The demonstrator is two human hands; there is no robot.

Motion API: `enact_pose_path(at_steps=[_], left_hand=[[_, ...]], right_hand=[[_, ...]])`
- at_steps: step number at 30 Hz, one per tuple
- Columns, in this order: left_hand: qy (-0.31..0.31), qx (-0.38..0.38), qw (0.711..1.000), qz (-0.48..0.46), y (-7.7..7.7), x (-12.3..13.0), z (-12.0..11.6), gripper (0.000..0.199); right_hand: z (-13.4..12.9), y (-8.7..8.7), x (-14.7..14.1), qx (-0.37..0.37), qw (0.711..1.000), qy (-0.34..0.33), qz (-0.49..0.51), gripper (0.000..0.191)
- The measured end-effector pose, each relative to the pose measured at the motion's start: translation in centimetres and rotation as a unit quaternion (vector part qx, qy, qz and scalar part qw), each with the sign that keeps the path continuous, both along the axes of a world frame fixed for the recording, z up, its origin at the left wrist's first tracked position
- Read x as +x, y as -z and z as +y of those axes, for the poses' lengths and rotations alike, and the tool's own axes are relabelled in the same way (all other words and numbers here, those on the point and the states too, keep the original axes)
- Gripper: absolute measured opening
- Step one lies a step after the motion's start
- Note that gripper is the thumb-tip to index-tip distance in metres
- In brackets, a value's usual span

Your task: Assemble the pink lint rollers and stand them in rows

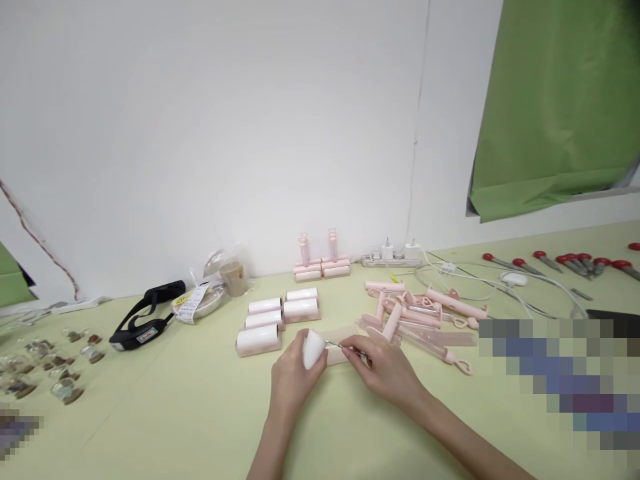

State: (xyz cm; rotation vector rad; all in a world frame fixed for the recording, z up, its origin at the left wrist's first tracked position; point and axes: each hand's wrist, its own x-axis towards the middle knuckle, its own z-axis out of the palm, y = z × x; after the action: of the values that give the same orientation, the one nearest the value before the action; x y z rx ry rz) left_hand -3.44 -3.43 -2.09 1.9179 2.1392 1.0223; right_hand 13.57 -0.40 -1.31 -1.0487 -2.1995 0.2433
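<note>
My left hand (291, 375) is wrapped round a white lint roller roll (313, 349), tilted with one end toward the right. My right hand (385, 368) pinches a thin metal rod (334, 344), whose tip reaches the roll's right end; whether it goes inside I cannot make out. Beneath and between the hands lies a pale pink part (336, 355), partly hidden. Left of my hands, several white rolls in pink holders (258, 341) lie in two columns. Just right of my right hand is a heap of pink handles and clear covers (400, 313).
Two assembled pink lint rollers (321, 268) stand by the wall beside a power strip (391, 260) with cables. At left are a black strap (145, 317), a bagged cup (233, 277) and small glass domes (65, 387). Red-handled tools (575, 261) lie at far right.
</note>
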Motion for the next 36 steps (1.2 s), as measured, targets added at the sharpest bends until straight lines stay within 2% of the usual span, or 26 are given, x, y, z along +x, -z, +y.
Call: enact_pose_path(at_steps=[18, 27, 33, 36], left_hand=[[-0.010, -0.025, 0.998, 0.049, 0.0, 0.4, 0.0, 0.037], [-0.003, -0.023, 0.998, 0.057, 0.0, 0.4, 0.0, 0.036], [-0.004, -0.022, 0.994, 0.111, 0.3, 0.3, 0.3, 0.037], [-0.009, -0.020, 0.991, 0.134, 0.5, 0.2, 0.4, 0.037]], right_hand=[[-0.4, -0.2, 0.1, -0.039, 0.999, 0.004, 0.020, 0.026], [-0.3, -0.1, 0.1, -0.028, 0.999, 0.015, 0.011, 0.024], [0.2, 0.4, 0.4, -0.011, 0.998, 0.055, -0.015, 0.025], [1.1, 0.6, 0.9, -0.027, 0.996, 0.082, 0.003, 0.023]])
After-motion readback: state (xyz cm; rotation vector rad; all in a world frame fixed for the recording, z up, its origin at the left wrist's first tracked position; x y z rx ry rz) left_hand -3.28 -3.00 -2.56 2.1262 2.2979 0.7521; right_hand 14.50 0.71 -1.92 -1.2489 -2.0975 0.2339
